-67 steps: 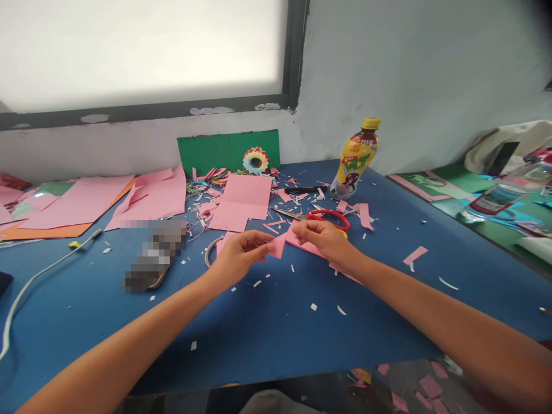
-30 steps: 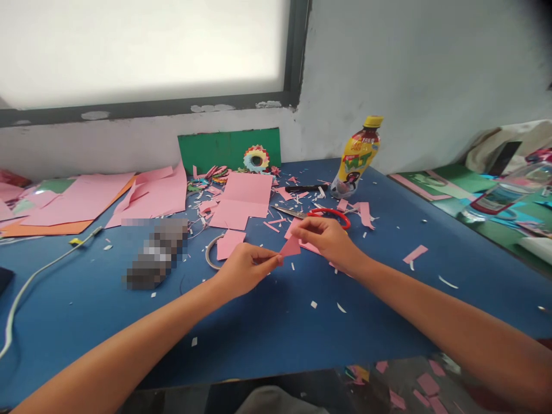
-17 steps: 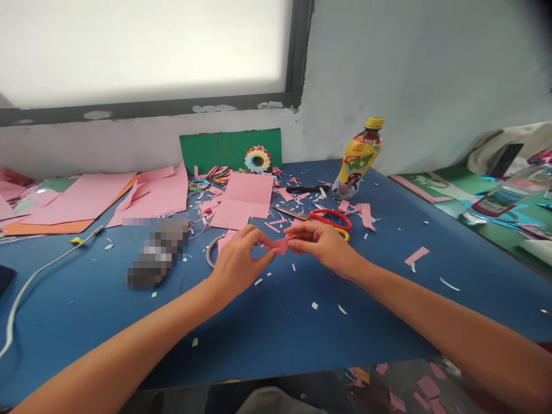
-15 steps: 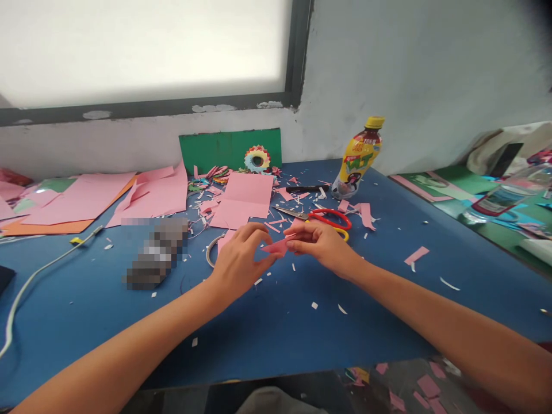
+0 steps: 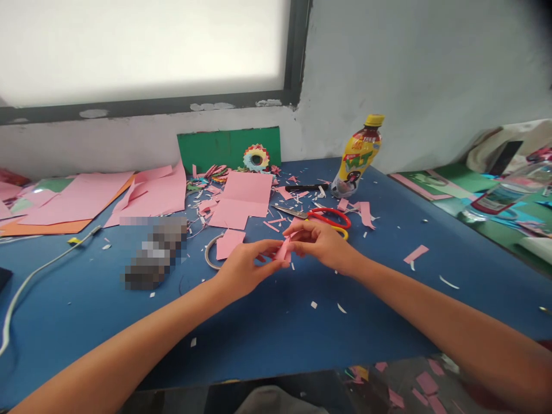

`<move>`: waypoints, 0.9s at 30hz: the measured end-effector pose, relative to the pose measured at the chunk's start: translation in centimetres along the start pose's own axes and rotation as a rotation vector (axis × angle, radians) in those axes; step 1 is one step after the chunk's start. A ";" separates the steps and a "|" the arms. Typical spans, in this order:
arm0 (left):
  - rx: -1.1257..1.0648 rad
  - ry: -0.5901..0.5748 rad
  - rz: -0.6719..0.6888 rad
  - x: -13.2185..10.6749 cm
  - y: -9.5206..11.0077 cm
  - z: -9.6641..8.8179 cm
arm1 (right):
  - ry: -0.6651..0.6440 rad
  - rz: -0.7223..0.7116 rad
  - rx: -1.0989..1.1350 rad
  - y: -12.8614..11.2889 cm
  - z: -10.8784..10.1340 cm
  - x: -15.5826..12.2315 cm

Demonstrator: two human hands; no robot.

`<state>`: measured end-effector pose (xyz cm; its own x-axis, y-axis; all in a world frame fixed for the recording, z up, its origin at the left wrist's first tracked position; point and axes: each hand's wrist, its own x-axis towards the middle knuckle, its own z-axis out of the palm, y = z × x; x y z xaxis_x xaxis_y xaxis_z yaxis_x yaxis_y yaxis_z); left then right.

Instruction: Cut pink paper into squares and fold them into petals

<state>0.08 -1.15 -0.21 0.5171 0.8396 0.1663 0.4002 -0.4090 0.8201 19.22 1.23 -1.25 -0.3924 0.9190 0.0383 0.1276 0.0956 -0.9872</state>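
Observation:
My left hand (image 5: 245,265) and my right hand (image 5: 321,244) meet over the blue table (image 5: 267,322), both pinching one small folded pink paper piece (image 5: 283,250) between their fingertips. The piece is held just above the tabletop and is partly hidden by my fingers. Red-handled scissors (image 5: 325,217) lie right behind my right hand. A small pink square (image 5: 230,243) rests on the table beyond my left hand.
Pink sheets (image 5: 244,198) and a larger pink and orange pile (image 5: 81,201) lie toward the wall. A yellow drink bottle (image 5: 357,158) leans at the back right. A green card with a paper rosette (image 5: 256,158), a black pen (image 5: 305,188), a white cable (image 5: 34,276), scattered snippets.
The pink piece was a flat triangle held up between my hands; my fingers have since closed in and folded it smaller. The hands have drawn together and sunk slightly.

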 end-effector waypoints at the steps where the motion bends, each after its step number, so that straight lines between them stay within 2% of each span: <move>1: -0.054 -0.012 -0.020 0.1 0.1 0.0 | -0.022 0.001 0.007 0.0 -0.2 0.1; 7: -0.356 -0.063 -0.138 0.3 -0.4 0.0 | -0.144 0.012 -0.040 -0.4 -0.7 0.3; 13: -0.084 0.042 -0.141 0.4 -0.9 -0.1 | -0.165 -0.021 -0.208 -0.3 -0.6 0.0; 16: -0.011 0.012 -0.185 0.4 -0.6 -0.1 | -0.166 -0.040 -0.329 -0.2 -0.5 -0.2; 21: 0.012 -0.071 -0.236 0.3 -0.8 0.3 | -0.164 -0.051 -0.491 0.1 -0.2 -0.3; 27: -0.096 -0.047 -0.235 0.2 -1.0 0.8 | -0.198 -0.032 -0.483 0.1 0.0 -0.3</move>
<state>0.35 -0.86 -1.44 0.4538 0.8891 -0.0588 0.4414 -0.1670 0.8816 19.37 0.93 -1.40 -0.5620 0.8271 -0.0093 0.4998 0.3306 -0.8006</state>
